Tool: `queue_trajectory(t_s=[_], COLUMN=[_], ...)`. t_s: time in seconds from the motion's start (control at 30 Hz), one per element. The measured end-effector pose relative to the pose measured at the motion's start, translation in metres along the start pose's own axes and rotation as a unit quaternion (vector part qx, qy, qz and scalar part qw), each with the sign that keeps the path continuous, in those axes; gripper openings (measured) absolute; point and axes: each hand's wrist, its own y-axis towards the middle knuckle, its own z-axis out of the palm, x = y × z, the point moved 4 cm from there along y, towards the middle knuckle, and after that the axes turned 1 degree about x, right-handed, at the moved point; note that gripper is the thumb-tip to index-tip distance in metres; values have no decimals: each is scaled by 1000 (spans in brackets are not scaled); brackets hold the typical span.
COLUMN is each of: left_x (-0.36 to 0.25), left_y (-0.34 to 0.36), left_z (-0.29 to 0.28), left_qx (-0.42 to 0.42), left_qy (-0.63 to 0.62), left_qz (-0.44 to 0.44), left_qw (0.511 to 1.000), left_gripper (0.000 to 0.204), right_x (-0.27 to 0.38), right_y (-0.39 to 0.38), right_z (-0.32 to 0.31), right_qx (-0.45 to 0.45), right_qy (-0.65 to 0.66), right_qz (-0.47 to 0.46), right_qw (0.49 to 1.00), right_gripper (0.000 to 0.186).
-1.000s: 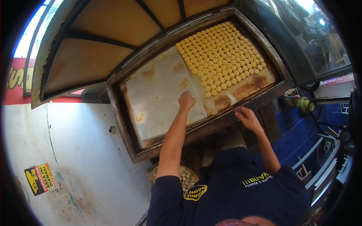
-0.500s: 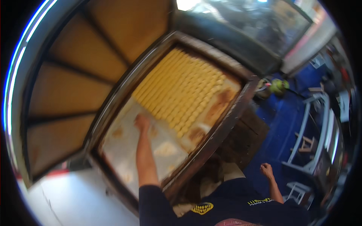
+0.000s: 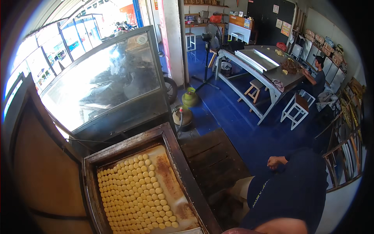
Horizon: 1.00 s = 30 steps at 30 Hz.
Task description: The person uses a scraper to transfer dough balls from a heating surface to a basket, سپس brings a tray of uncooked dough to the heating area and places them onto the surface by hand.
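Note:
My right hand (image 3: 276,162) hangs beside my dark shirt, its fingers curled closed, and nothing shows in it. It touches neither the tray nor the table. My left hand is out of view; only a bare part of an arm (image 3: 282,225) shows at the lower edge. To the left, many small round yellow dough pieces (image 3: 136,187) lie in close rows on a pale, brown-stained sheet (image 3: 165,171). A dark wooden frame (image 3: 179,163) surrounds them. The near end of the sheet is cut off by the picture's edge.
A raised glass-paned door (image 3: 113,82) stands behind the frame. Beyond are a green gas cylinder (image 3: 189,97), a black fan (image 3: 207,37) and a metal worktable (image 3: 249,70) with a tray. A co-worker (image 3: 318,78) sits at its right end. A stool (image 3: 298,107) stands nearby.
My view has swung up and right, bringing the room and co-worker in. My left hand, earlier low over the sheet beside the dough pieces, has left the picture. My right hand stays closed.

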Motion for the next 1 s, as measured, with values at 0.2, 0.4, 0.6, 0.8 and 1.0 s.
queue_trajectory(t_s=[0.2, 0.4, 0.6, 0.8, 1.0], left_x=[46, 41, 60, 79, 98], left_y=[22, 20, 23, 24, 15], left_z=[3, 19, 16, 2, -12], left_qx=[9, 20, -13, -21, 7], left_qy=[7, -47, -50, -27, 3], left_qz=[-53, 21, 23, 29, 21], left_qw=[999, 998, 998, 999, 1000], left_gripper=[79, 70, 60, 59, 54], right_x=[56, 32, 41, 51, 92], right_y=[27, 26, 21, 20, -2], right_z=[-14, -11, -3, -2, 0], right_qx=[-25, -17, 10, 2, 13], right_qy=[64, 80, 69, 57, -66], right_qz=[-54, -43, -50, -42, -82], right_qw=[996, 996, 996, 998, 994], right_gripper=[28, 25, 24, 22, 30])
